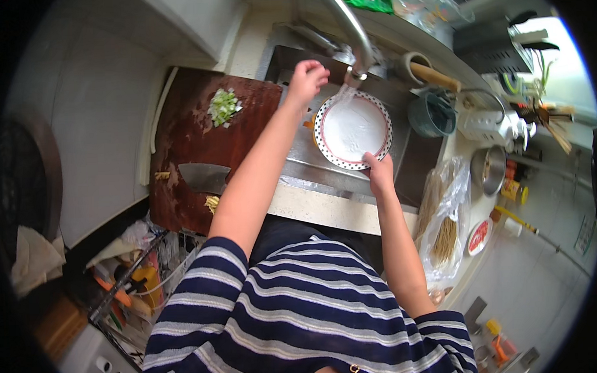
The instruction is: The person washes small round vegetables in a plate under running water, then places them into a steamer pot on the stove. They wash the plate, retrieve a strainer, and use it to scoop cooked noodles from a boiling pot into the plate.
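Under the running metal faucet [356, 66], a white plate [355, 128] with a red ring and black-dotted rim is tilted over the steel sink [302, 159]. My right hand [380, 171] grips its near edge, thumb on top. Water runs onto the far left part of the plate. My left hand [308, 82] is raised left of the faucet, fingers curled and apart from the plate; nothing shows in it. Something orange, mostly hidden, lies beneath the plate's left edge. Chopped green vegetable [224, 107] lies on the dark red cutting board [178, 126], with a cleaver blade [202, 176] nearer me.
Right of the sink stand a blue-green container [430, 115], a steel bowl [489, 170], a plastic bag of noodles [445, 230] and a small plate with red food [479, 236]. A knife holder [491, 49] is at the back right.
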`<state>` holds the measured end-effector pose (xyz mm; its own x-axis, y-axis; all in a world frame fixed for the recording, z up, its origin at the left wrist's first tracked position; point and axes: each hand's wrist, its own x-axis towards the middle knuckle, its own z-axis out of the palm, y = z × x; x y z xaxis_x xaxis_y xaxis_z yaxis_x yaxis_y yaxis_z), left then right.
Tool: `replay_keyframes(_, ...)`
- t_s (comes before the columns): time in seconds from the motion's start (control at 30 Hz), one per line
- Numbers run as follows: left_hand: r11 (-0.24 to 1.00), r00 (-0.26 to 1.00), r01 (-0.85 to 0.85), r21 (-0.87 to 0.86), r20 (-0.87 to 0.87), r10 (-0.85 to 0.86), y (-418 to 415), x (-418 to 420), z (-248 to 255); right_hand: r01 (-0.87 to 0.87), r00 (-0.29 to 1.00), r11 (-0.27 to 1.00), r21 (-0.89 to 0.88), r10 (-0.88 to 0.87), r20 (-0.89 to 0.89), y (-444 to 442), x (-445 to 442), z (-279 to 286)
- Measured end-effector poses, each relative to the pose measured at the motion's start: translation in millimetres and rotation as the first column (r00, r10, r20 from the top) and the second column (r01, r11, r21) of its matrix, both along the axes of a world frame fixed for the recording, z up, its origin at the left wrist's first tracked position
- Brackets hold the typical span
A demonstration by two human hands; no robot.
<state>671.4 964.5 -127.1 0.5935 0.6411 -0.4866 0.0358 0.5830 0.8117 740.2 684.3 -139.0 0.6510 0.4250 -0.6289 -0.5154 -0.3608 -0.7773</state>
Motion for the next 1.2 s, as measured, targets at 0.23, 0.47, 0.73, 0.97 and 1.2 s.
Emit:
replay_keyframes(0.23,0.747,0.870,-0.004,-0.665,0.366,0.331,48,68,3,0.057,0.604,0.978,-0.200,0.125,0.787,-26,5,69)
replay_keyframes(0.47,0.937,0.987,0.151,0.316,-0.003,-0.158,10,23,12,0.058,0.414,0.997,0.047,-0.066,0.908,-53,-10,120)
replay_keyframes(0.73,0.425,0.783,0.599,0.679,-0.384,-0.490,-146,-63,54,-0.027,0.458,0.983,0.180,-0.148,0.876,-105,-35,102)
replay_keyframes(0.97,0.203,0.912,0.406,0.891,-0.382,-0.151,-183,-117,92,-0.310,0.319,0.922,0.231,-0.128,0.939,-128,-35,125)
replay_keyframes(1.2,-0.003,0.986,0.137,0.991,-0.137,-0.093,-189,-136,169,-0.310,-0.024,0.940,0.142,-0.157,0.987,-130,-35,173)
